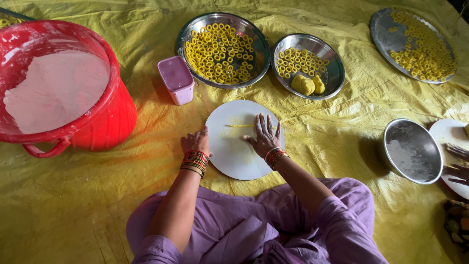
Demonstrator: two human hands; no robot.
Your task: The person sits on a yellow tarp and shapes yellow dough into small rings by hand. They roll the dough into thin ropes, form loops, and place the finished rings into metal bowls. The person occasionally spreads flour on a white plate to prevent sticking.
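Note:
A round white board (234,156) lies on the yellow sheet in front of my knees. My right hand (265,134) lies flat on the board, fingers spread, pressing on a thin yellow dough strand (240,125) that sticks out to the left of its fingers. My left hand (195,142) rests at the board's left edge with the fingers curled; I cannot see anything in it. Both wrists wear red and gold bangles.
Behind the board are a steel bowl of yellow dough rings (223,49), a smaller steel bowl with rings and dough lumps (309,66), and a pink lidded box (176,79). A red tub (97,122) stands left. At right are a ring-laden plate (415,44), a steel bowl (413,150), another person's hand (458,168).

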